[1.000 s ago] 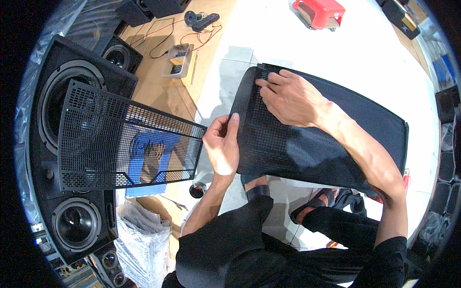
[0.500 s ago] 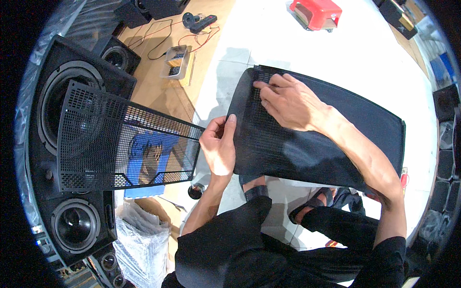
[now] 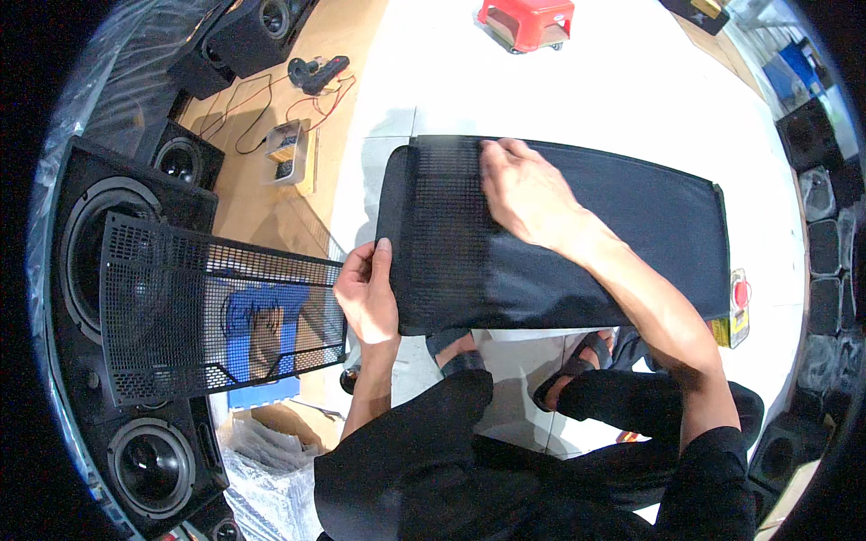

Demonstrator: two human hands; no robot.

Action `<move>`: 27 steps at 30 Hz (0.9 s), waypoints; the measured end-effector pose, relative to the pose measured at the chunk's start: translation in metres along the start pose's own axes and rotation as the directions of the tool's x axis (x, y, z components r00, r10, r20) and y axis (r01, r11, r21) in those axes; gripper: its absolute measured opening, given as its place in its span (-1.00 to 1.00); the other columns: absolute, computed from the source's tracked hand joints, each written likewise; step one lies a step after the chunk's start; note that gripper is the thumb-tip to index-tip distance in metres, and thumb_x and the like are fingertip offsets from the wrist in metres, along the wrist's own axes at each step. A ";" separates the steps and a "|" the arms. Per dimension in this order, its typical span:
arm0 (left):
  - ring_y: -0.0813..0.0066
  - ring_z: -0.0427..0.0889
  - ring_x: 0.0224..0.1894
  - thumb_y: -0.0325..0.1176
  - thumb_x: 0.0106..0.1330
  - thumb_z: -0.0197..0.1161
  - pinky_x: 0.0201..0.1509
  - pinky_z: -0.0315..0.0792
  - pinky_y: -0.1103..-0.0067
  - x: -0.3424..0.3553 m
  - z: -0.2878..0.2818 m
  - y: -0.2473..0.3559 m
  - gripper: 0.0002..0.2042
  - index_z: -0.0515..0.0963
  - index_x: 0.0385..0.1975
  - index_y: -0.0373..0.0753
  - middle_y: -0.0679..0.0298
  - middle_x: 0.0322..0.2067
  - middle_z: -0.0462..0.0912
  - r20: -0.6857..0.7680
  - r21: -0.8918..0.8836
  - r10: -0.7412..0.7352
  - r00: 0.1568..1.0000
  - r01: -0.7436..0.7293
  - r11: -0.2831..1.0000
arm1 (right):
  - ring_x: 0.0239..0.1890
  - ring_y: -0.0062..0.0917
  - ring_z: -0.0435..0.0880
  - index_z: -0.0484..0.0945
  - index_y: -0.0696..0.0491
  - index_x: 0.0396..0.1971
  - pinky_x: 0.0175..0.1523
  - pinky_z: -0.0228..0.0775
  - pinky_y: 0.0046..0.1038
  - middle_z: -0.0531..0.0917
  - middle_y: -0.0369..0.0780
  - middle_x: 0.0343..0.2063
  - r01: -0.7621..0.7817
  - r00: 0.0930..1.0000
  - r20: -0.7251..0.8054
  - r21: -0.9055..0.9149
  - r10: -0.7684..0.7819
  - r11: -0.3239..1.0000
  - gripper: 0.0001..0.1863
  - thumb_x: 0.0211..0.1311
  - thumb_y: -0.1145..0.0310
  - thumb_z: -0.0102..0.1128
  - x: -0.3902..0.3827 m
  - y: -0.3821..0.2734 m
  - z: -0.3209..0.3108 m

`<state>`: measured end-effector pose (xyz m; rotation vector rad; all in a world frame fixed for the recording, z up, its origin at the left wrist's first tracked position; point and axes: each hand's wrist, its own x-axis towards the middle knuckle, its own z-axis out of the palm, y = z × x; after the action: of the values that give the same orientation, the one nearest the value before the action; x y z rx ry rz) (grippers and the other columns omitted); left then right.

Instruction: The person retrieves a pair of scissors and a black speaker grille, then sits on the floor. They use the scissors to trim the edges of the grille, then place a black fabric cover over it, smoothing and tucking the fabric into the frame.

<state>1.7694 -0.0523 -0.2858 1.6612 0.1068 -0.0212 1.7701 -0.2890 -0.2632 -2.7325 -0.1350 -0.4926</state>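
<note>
A wide black speaker grille (image 3: 446, 261) lies across above my knees, with black cloth (image 3: 622, 225) over it. Its hole pattern shows at the left part, while the right part looks smooth. At the grille's left edge, my left hand (image 3: 368, 298) is closed, thumb on top and fingers curled at the rim. My right hand (image 3: 537, 198) is on the cloth near the far edge, fingers bent and pressed together where the hole pattern meets the smooth part; its fingertips are partly hidden. To the left, a bare black mesh grille (image 3: 153, 307) leans over large speakers, close to my left hand.
Black speaker boxes (image 3: 152, 464) line the left side. On the wooden board are a clear box of small parts (image 3: 286, 158) and a black hand tool (image 3: 317, 74) near red and black cables. A red stool (image 3: 532, 22) stands far off; more black boxes (image 3: 823, 248) line the right.
My right hand has moved rightward along the grille's far edge. A wider band of the hole pattern shows at the left. My left hand stays at the left edge; the whole view has shifted.
</note>
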 end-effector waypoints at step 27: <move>0.12 0.49 0.12 0.08 0.13 0.34 0.31 0.25 0.13 -0.052 0.043 0.031 -0.40 0.55 -0.04 -0.35 0.07 -0.02 0.58 0.870 0.054 0.473 0.136 -0.982 0.183 | 0.12 -0.13 0.53 0.46 0.25 -0.05 0.21 0.45 -0.20 0.61 0.03 -0.09 -0.299 0.927 0.155 -0.250 0.342 0.921 -0.69 0.30 0.50 -0.19 -0.116 0.124 -0.117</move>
<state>1.7223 -0.1004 -0.2553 2.0631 -1.7162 0.1828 1.6433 -0.4506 -0.2430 -2.9348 0.3388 -0.1499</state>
